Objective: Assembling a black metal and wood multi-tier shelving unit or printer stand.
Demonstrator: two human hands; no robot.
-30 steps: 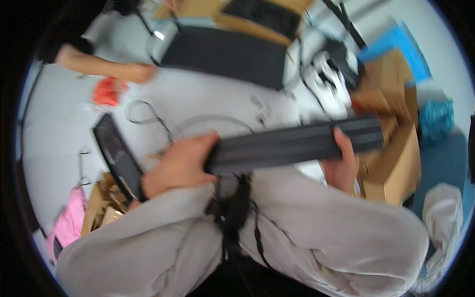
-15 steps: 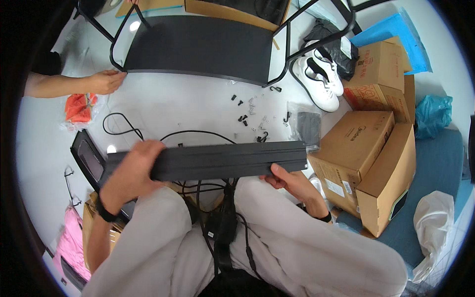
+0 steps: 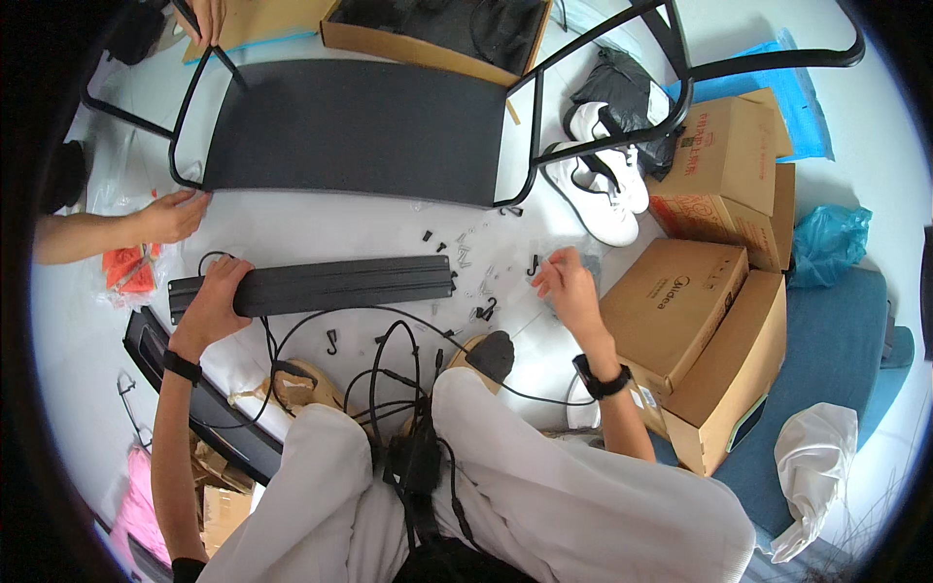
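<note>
A long black ribbed bar (image 3: 335,285) lies flat on the white floor in front of my knees. My left hand (image 3: 216,294) grips its left end. My right hand (image 3: 567,284) hovers to the right of the bar with fingers spread, holding nothing, just above several small black screws and clips (image 3: 476,262) scattered on the floor. A small black hook (image 3: 332,340) lies below the bar.
A black panel in a black tube frame (image 3: 355,131) lies beyond the bar; another person's hand (image 3: 173,216) touches its left corner, a second hand (image 3: 207,17) at the top. Cardboard boxes (image 3: 680,311) stand right, white shoes (image 3: 603,185) behind them. Black cables (image 3: 389,369) cross my lap.
The bar came down from my lap to the floor. My right hand let go of its right end and moved out toward the small parts. My left hand kept its grip.
</note>
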